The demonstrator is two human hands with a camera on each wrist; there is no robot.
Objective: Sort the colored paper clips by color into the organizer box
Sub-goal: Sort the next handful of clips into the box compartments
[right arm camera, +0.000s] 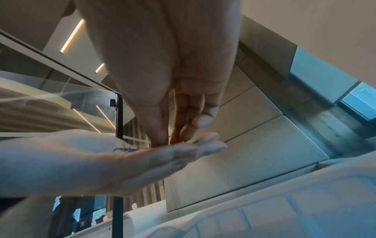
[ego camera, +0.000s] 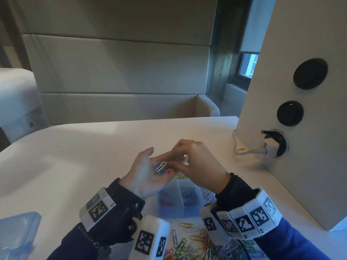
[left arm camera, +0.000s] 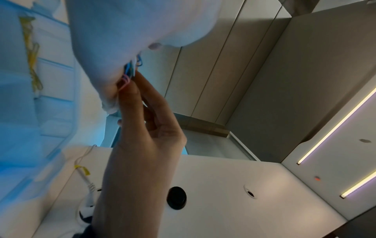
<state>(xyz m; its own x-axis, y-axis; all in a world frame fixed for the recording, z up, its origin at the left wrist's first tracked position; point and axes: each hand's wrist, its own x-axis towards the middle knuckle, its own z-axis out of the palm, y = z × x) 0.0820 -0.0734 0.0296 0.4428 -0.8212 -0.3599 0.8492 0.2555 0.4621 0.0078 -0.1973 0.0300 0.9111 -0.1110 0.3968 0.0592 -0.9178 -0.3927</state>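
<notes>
organizer box [ego camera: 171, 200]: red, dark clips in compartments | left hand [ego camera: 148, 171] flat, cupping clips [ego camera: 161, 166] | right hand [ego camera: 195, 162] seemingly pinching one

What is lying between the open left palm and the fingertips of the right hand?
A small bunch of coloured wire paper clips lies on the left hand, under the right hand fingertips. The head view shows it best.

Small bunch of mixed-color paper clips [ego camera: 161, 166] in upturned left palm [ego camera: 148, 171]. Loose multicolor pile [ego camera: 195, 244] on table at 6 o'clock. Clear organizer box [ego camera: 180, 199] between them, compartments holding what look like red, dark and yellow clips.
</notes>
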